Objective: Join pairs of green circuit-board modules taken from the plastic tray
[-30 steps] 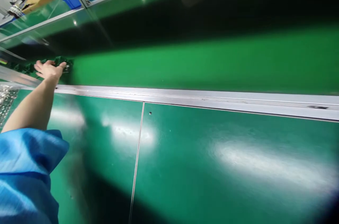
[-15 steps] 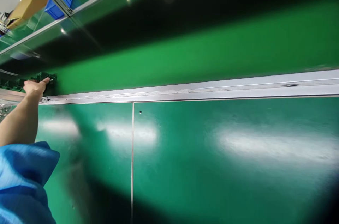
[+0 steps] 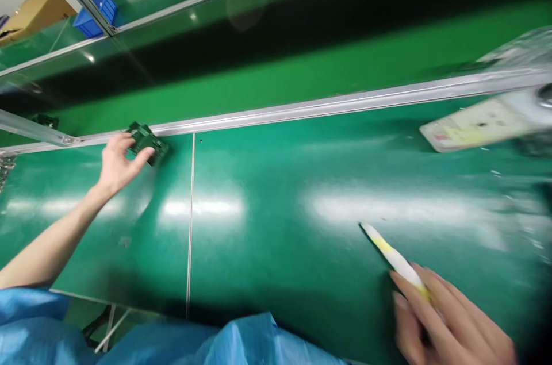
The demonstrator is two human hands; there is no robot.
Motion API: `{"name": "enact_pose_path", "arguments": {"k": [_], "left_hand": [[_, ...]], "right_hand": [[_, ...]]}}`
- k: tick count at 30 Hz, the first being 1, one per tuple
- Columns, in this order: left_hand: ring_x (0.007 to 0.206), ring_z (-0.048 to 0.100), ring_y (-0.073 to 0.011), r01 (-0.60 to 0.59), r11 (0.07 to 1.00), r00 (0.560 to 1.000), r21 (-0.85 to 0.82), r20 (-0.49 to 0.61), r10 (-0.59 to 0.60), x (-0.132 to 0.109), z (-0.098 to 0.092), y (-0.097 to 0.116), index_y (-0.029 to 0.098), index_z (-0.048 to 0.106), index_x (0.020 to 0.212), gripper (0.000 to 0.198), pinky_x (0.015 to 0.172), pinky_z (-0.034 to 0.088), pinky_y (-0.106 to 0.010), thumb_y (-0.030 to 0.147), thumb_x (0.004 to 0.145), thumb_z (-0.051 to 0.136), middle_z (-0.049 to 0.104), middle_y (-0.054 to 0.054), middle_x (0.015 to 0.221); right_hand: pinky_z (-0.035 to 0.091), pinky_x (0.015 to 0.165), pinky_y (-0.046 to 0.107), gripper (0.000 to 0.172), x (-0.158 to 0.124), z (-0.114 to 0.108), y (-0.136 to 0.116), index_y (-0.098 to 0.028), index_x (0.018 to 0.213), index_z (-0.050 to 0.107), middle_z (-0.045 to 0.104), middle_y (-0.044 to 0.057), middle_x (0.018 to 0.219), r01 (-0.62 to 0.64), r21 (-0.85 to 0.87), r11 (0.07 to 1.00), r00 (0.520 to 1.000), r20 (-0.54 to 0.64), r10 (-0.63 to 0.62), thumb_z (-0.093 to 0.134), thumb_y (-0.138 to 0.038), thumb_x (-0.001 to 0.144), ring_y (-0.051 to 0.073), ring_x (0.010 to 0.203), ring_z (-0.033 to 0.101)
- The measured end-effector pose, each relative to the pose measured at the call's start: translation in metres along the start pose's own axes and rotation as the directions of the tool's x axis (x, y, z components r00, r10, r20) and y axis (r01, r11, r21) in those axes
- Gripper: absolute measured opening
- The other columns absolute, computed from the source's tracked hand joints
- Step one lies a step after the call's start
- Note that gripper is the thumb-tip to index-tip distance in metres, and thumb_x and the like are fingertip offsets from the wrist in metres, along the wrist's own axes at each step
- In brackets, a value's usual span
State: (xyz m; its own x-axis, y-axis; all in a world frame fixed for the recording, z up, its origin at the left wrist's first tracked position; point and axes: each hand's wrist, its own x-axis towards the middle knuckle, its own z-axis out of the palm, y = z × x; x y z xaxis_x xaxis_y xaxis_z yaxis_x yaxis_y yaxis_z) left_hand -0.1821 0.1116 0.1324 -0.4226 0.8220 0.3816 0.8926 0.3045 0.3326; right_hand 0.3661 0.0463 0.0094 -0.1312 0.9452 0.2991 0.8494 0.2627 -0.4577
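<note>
My left hand (image 3: pixel 123 164) grips a dark green circuit board (image 3: pixel 147 142) by its edges, thumb on the near side and fingers on the far side. The board is by the metal rail at the back of the green bench. At the lower right, my right hand (image 3: pixel 448 319) is closed around a slim white-and-yellow pen-like tool (image 3: pixel 399 261). Its thin dark end points up and to the left, over the bench top; its exact kind does not show.
A metal rail (image 3: pixel 280 116) divides the bench from a green shelf. At right lies a blurred, flat pale-yellow object (image 3: pixel 478 123) near clear plastic (image 3: pixel 526 49). Another dark green piece (image 3: pixel 45 121) sits at far left. A blue bin (image 3: pixel 95 14) and cardboard box (image 3: pixel 41 11) stand beyond.
My left hand has come right and nearer from the far-left shelf, bringing a circuit board over the rail. My right hand with the pen-like tool has entered view. The view has shifted.
</note>
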Motion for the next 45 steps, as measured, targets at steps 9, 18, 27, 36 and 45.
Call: {"name": "enact_pose_path", "arguments": {"k": [9, 18, 27, 36, 45], "left_hand": [[0.093, 0.063, -0.0315, -0.259, 0.955, 0.960, -0.146, 0.071, 0.271, -0.227, 0.017, 0.164, 0.018, 0.068, 0.091, 0.037, 0.081, 0.054, -0.047, 0.055, 0.084, 0.063, 0.067, -0.016, 0.104], [0.117, 0.062, -0.0412, -0.346, 0.934, 0.901, -0.086, 0.246, 0.356, -0.278, -0.017, 0.194, 0.017, 0.058, 0.131, 0.056, 0.094, 0.052, -0.058, 0.052, 0.088, 0.060, 0.051, -0.027, 0.146], [0.128, 0.061, -0.0317, -0.010, 0.711, 0.919, -0.703, 0.273, 0.283, -0.207, -0.001, 0.140, 0.020, 0.060, 0.128, 0.060, 0.111, 0.047, -0.051, 0.054, 0.079, 0.067, 0.068, -0.017, 0.131], [0.111, 0.070, -0.0273, 0.196, 0.495, 0.868, -0.846, 0.385, 0.314, -0.207, 0.040, 0.163, 0.021, 0.069, 0.103, 0.033, 0.100, 0.054, -0.045, 0.045, 0.081, 0.064, 0.078, -0.010, 0.105], [0.100, 0.074, -0.0242, 0.283, 0.409, 0.889, -0.867, 0.397, 0.226, -0.218, 0.035, 0.170, 0.024, 0.071, 0.086, 0.015, 0.113, 0.047, -0.052, 0.038, 0.082, 0.071, 0.078, -0.002, 0.087]], "right_hand": [[0.049, 0.106, 0.066, 0.076, -0.005, 0.006, -0.094, -0.020, 0.159, 0.023, 0.043, 0.023, 0.154, 0.338, 0.205, 0.918, 0.941, -0.079, -0.329, 0.059, -0.036, 0.094, 0.041, 0.142, 0.045], [0.044, 0.115, 0.058, 0.077, -0.026, 0.039, -0.138, -0.012, 0.158, 0.024, 0.046, 0.025, 0.153, 0.132, 0.531, 0.837, 0.977, 0.072, -0.200, 0.055, -0.044, 0.096, 0.035, 0.144, 0.045], [0.043, 0.114, 0.061, 0.073, -0.023, 0.015, -0.110, -0.019, 0.155, 0.031, 0.048, 0.018, 0.152, 0.117, 0.506, 0.855, 0.977, 0.096, -0.190, 0.061, -0.036, 0.090, 0.036, 0.141, 0.046], [0.040, 0.115, 0.064, 0.078, -0.027, 0.005, -0.107, -0.021, 0.158, 0.025, 0.049, 0.016, 0.152, 0.193, 0.458, 0.868, 0.954, 0.119, -0.275, 0.055, -0.050, 0.093, 0.037, 0.140, 0.047], [0.051, 0.103, 0.060, 0.075, -0.029, 0.004, -0.101, -0.020, 0.158, 0.021, 0.056, 0.019, 0.144, 0.183, 0.434, 0.882, 0.952, 0.145, -0.268, 0.049, -0.053, 0.097, 0.036, 0.130, 0.056]]}}
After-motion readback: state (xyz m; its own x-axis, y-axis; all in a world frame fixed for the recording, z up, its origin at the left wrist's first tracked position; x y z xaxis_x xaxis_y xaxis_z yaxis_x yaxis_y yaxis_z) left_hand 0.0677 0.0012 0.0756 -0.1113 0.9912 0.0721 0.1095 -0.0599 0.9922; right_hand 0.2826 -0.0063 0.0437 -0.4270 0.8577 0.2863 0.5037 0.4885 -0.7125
